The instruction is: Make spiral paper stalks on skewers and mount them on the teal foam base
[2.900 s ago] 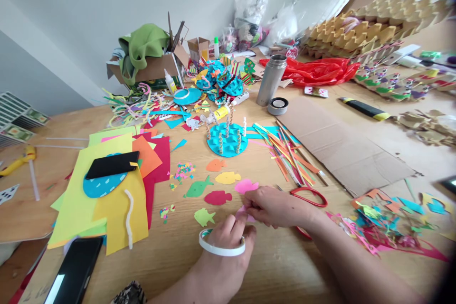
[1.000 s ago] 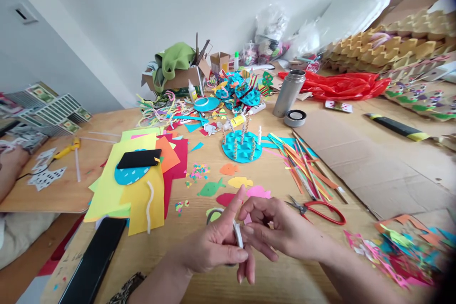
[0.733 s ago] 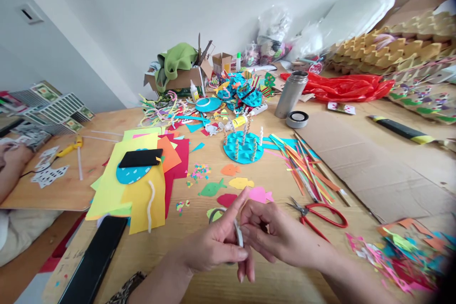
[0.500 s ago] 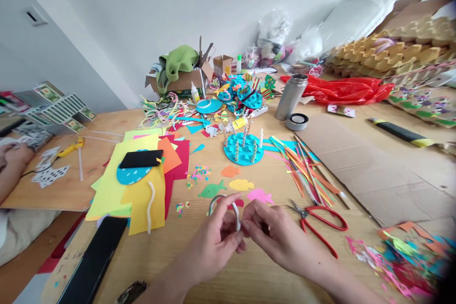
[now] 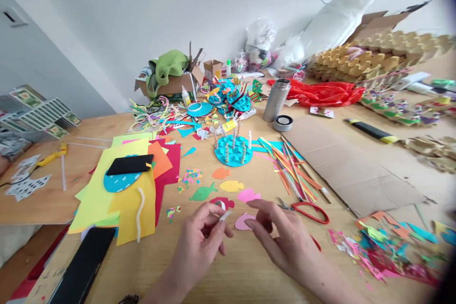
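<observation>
Between the thumb and fingers of my left hand (image 5: 204, 235) is a narrow white strip (image 5: 225, 215), its tip sticking out toward the right. Part of it curls behind the fingers, and its material is unclear. My right hand (image 5: 285, 232) hovers to the right with thumb and forefinger apart and nothing visible between them. A pale pink paper cutout (image 5: 243, 222) lies on the table between the hands. Just beyond are a red paper fish (image 5: 224, 202), a pink fish (image 5: 248, 194), a yellow fish (image 5: 231, 185), a green fish (image 5: 203, 192) and an orange fish (image 5: 221, 173).
Red-handled pliers (image 5: 311, 212) lie partly under my right hand. Farther off stand a blue disc with twisted posts (image 5: 233, 151) and a steel flask (image 5: 276, 100). Coloured paper (image 5: 96, 190) and a black phone (image 5: 83, 266) are left; cardboard (image 5: 349, 166) and scraps (image 5: 395, 247) are right.
My right hand has come away from the left and its fingers have spread. The white strip stays in my left hand. The pale pink cutout now shows between them. The view has shifted rightward.
</observation>
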`<state>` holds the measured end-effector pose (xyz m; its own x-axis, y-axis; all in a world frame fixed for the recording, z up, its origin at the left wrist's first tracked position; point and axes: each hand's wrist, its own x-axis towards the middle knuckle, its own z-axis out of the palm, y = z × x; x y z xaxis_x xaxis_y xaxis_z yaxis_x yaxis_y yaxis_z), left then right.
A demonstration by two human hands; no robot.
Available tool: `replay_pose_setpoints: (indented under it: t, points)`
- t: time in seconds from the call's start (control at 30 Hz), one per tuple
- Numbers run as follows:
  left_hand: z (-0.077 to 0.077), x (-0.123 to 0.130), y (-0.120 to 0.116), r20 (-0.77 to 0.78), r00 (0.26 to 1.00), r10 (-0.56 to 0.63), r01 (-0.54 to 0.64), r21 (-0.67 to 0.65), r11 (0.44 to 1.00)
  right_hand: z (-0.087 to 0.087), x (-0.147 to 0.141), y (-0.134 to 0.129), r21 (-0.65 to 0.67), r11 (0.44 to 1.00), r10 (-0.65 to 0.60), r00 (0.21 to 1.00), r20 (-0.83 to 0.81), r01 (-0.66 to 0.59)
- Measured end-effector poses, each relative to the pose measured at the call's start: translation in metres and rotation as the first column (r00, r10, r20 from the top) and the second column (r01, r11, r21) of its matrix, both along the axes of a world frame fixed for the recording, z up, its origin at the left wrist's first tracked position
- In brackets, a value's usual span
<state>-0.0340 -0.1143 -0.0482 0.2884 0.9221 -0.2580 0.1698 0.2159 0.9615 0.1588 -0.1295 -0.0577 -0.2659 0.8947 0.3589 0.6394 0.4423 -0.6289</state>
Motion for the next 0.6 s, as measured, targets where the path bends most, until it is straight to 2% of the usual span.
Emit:
replay_pose_setpoints:
  t: [0.07,0.13,0.27,0.37,0.43,0.6]
  points:
    - [0.001,-0.003,0.003,0.002,1.0,0.01,-0.01,-0.017,1.0,-0.005,0.016,-0.006,0.016,0.994,-0.111,0.987,0.113,0.11]
    - [0.001,-0.006,0.005,0.012,1.0,0.008,-0.008,-0.047,0.999,-0.015,0.036,-0.014,0.032,0.977,-0.211,0.935,0.285,0.211]
    - [0.003,-0.003,0.008,0.05,0.999,0.02,-0.015,-0.105,0.994,-0.046,0.072,-0.032,0.148,0.932,-0.35,0.712,0.609,0.332]
    - [0.004,0.003,0.008,0.083,0.996,0.028,-0.018,-0.126,0.992,-0.064,0.086,-0.042,0.185,0.903,-0.393,0.572,0.72,0.388]
    - [0.004,0.007,0.008,0.105,0.994,0.015,-0.001,-0.134,0.991,-0.069,0.09,-0.045,0.182,0.908,-0.379,0.551,0.743,0.379]
    - [0.001,0.012,0.009,0.123,0.992,0.023,-0.006,-0.138,0.99,-0.068,0.091,-0.041,0.187,0.927,-0.358,0.61,0.707,0.327]
